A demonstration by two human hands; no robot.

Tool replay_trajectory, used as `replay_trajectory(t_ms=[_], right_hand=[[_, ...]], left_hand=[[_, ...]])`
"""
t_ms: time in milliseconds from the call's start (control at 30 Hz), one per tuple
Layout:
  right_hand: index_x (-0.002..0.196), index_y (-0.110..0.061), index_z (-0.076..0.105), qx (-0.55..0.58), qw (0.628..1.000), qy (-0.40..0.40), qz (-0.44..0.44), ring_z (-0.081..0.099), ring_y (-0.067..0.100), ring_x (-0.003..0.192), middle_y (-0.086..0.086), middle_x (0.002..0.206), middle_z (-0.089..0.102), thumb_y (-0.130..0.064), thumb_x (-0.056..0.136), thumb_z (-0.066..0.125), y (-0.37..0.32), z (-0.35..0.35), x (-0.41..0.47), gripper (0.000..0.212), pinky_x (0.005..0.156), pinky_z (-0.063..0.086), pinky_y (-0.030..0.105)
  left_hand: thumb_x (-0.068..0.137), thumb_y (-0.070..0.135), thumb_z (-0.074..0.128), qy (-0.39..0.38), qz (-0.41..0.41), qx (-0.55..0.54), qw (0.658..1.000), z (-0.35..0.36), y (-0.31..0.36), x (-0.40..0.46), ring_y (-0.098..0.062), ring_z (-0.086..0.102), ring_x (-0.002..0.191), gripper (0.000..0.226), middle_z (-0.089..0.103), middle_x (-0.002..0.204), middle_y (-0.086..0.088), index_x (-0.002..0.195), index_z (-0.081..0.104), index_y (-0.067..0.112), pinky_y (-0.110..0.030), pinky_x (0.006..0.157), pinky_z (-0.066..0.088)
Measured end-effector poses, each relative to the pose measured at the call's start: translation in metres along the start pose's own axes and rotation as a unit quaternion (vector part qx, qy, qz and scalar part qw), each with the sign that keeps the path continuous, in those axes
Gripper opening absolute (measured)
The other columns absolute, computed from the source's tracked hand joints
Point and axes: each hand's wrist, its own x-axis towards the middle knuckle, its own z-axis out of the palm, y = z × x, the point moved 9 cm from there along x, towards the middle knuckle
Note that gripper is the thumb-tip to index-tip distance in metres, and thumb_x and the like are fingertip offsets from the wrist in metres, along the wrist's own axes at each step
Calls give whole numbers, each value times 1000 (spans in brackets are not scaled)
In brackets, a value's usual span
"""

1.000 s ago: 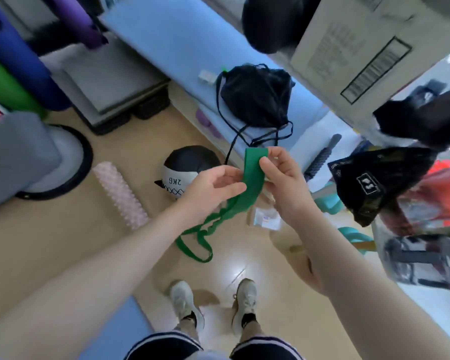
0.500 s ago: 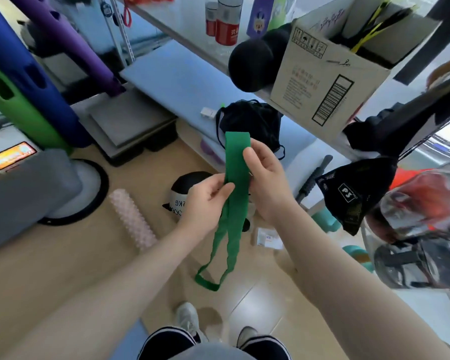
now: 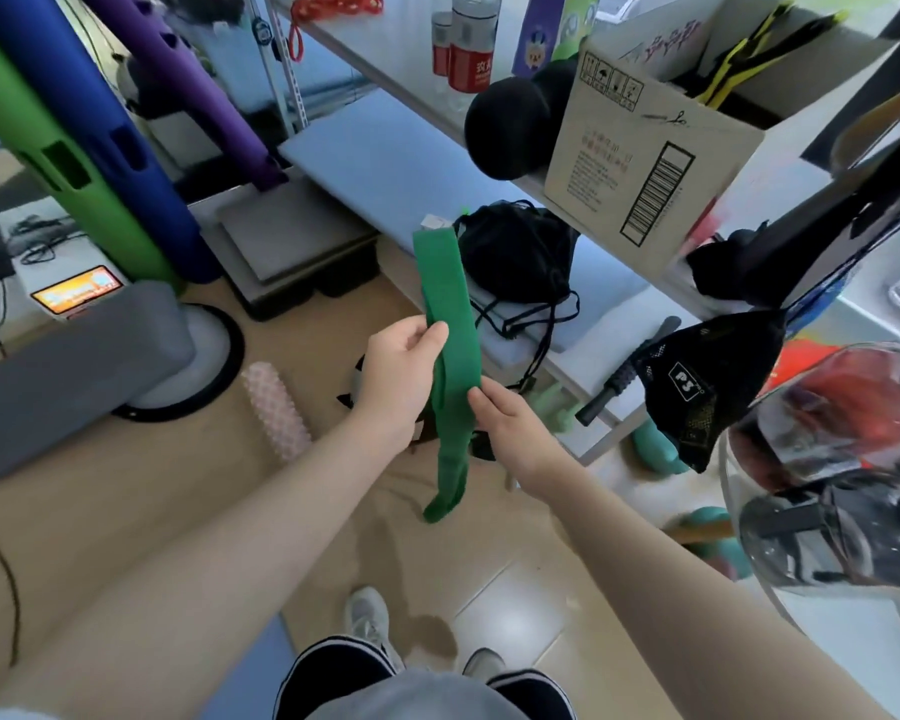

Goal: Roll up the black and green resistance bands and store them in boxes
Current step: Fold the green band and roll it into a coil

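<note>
A green resistance band [image 3: 449, 324] hangs flat and nearly upright in front of me, its top end near the shelf and its bottom loop above the floor. My left hand [image 3: 401, 376] pinches its left edge about halfway up. My right hand [image 3: 510, 428] grips it lower on the right side. A cardboard box [image 3: 640, 163] with black and yellow straps inside stands on the shelf at upper right. No black band is clearly visible.
A black drawstring bag [image 3: 515, 257] lies on the blue lower shelf. A black mesh bag [image 3: 707, 387] hangs at right. On the floor are a pink foam roller [image 3: 276, 413], a grey cushion [image 3: 68, 366], and upright green and blue rollers [image 3: 89, 148]. My feet stand below.
The view has tilted upward toward the shelf. The band is now stretched out straighter and longer, and my right hand has slid down it from the top to below my left hand.
</note>
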Motion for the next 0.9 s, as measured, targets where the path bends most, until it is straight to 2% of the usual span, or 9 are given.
replay_trajectory(t_ms=[133,233,333,400,467,567,667,767,900], right_hand=[[99,-29,56,5,1000,7,-4,59,8,87,-8,93,63,-17,102,31,-3,-7,-2,28,83,48,26],[99,-17,58,-18,1000,-4,6,60,12,83,-1,91,62,-16,101,34,0,-11,-4,24,79,50,29],[120,-10,52,-40,998,-44,14,60,20,102,5,110,63,-13,97,44,1,-10,-3,24,97,46,45],[140,-13,32,37,999,-37,-12,56,15,115,3,128,56,-9,93,52,-21,-17,4,52,101,45,36],[146,-18,18,106,993,-3,-49,55,8,113,-2,130,52,-12,95,49,-52,-30,15,60,96,46,22],[141,-19,32,82,993,5,-84,63,5,95,-5,112,61,-19,99,42,-93,-28,34,44,83,52,21],[122,-10,50,98,989,-17,-106,65,1,77,0,95,63,-12,99,39,-113,-7,55,26,64,50,15],[115,-15,51,154,981,-60,-107,66,7,82,4,98,60,-15,89,45,-126,17,76,27,66,52,21],[115,-17,53,-3,988,-19,-151,63,1,91,-2,102,62,-7,82,68,-144,39,107,38,79,52,19]], left_hand=[[94,15,51,-32,-3,-36,999,19,1,-10,-4,67,81,16,70,86,7,87,64,23,-18,71,52],[94,11,50,-41,12,-38,998,25,0,-15,5,64,76,15,69,87,9,94,63,18,-10,66,48],[96,10,45,-22,27,-13,999,15,-1,-12,-3,64,81,22,68,88,5,89,63,22,-18,74,51],[96,12,45,-25,40,27,999,8,-3,-7,-13,64,90,27,69,92,3,87,62,31,-28,82,52],[97,15,45,-35,42,64,996,1,-8,0,-16,63,92,29,69,93,5,87,60,38,-32,83,51],[97,16,45,-35,42,88,995,-13,-11,13,-14,64,88,31,68,90,9,86,58,42,-29,80,50],[96,16,46,-7,35,77,996,-36,-13,33,-14,63,84,31,68,88,8,84,58,42,-32,80,51],[95,15,50,39,22,68,997,-69,-15,59,-12,62,81,26,67,85,8,85,61,36,-35,80,52],[93,13,52,71,26,76,994,-115,-10,97,-20,65,89,20,70,91,1,93,67,26,-41,87,53]])
